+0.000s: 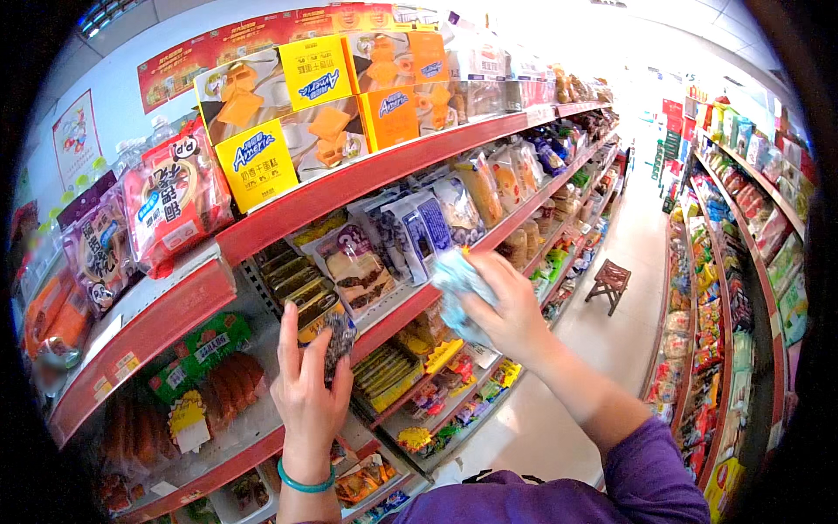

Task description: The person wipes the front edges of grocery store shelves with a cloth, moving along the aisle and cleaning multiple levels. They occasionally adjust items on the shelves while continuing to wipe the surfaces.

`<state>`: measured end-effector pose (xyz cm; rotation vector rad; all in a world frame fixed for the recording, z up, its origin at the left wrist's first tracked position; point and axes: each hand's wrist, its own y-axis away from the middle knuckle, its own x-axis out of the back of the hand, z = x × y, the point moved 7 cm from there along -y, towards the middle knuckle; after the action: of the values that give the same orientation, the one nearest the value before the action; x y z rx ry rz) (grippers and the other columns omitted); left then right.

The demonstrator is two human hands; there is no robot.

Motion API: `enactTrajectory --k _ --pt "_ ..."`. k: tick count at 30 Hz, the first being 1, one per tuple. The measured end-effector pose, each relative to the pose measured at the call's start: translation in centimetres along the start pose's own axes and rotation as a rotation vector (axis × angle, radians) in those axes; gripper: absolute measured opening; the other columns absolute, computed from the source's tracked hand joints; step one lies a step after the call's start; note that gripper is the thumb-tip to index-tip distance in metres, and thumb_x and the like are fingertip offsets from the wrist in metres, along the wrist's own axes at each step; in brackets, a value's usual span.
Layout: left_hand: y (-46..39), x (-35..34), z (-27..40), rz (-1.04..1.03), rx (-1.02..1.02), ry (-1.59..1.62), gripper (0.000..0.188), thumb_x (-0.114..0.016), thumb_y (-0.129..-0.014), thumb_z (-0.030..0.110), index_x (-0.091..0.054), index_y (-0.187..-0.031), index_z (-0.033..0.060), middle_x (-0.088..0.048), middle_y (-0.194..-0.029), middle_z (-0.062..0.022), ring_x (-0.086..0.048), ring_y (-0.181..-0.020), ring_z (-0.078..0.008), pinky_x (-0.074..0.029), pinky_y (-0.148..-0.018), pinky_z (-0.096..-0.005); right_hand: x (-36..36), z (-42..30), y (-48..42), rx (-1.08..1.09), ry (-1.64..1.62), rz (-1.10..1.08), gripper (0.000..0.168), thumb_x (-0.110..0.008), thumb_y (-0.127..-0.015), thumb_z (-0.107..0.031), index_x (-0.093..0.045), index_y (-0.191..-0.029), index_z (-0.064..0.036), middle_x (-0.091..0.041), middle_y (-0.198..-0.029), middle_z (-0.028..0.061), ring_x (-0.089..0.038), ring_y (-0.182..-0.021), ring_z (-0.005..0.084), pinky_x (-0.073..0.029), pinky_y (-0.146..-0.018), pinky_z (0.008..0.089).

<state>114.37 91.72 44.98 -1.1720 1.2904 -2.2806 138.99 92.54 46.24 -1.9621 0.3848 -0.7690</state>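
Note:
My right hand [501,304] grips a bunched light-blue cloth [461,298] in front of the middle shelf. My left hand [311,383], with a teal bangle on its wrist, has its fingers around a small dark packaged item [339,344] near the shelf edge. Just behind it, a box of dark wrapped packs [298,288] stands on the shelf. Beside that box lie a clear bag of cake slices [360,268] and a blue and white bag [419,226].
Red-edged shelves [393,170] run along the left, stacked with yellow and orange boxes [255,157] on top. A small brown folding stool [608,286] stands in the aisle. More stocked shelves [740,262] line the right side.

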Motion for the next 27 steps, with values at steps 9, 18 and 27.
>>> enactTrajectory --k 9,18,27 --pt "-6.2 -1.0 -0.3 0.145 -0.087 -0.310 0.033 -0.067 -0.072 0.006 -0.061 -0.105 0.0024 -0.025 -0.148 -0.0267 -0.066 -0.089 -0.0378 -0.056 -0.064 -0.0373 -8.4 -6.7 -11.7 0.531 0.051 0.081 0.037 -0.067 -0.073 -0.010 -0.058 -0.109 -0.012 -0.059 -0.102 0.0049 -0.064 -0.088 0.0237 -0.055 -0.070 0.0340" --pt "-7.0 -1.1 -1.5 0.092 0.131 -0.545 0.031 -0.065 -0.077 0.008 -0.059 -0.107 0.0027 -0.028 -0.150 -0.0166 -0.066 -0.081 -0.0368 -0.055 -0.064 -0.0413 -11.2 -7.6 -13.0 0.697 0.084 0.127 0.016 -0.058 -0.077 -0.016 -0.060 -0.093 -0.011 -0.056 -0.085 0.0058 -0.062 -0.083 0.0219 -0.054 -0.060 0.0318" --pt "-7.1 -1.6 -0.7 0.121 0.168 -0.636 0.025 -0.063 -0.076 0.005 -0.060 -0.101 0.0013 -0.022 -0.154 -0.0108 -0.066 -0.083 -0.0344 -0.054 -0.062 -0.0390 -6.0 3.1 -14.5 0.529 0.212 0.103 0.021 -0.056 -0.081 -0.016 -0.062 -0.101 -0.017 -0.060 -0.098 0.0063 -0.064 -0.088 0.0236 -0.056 -0.064 0.0345"
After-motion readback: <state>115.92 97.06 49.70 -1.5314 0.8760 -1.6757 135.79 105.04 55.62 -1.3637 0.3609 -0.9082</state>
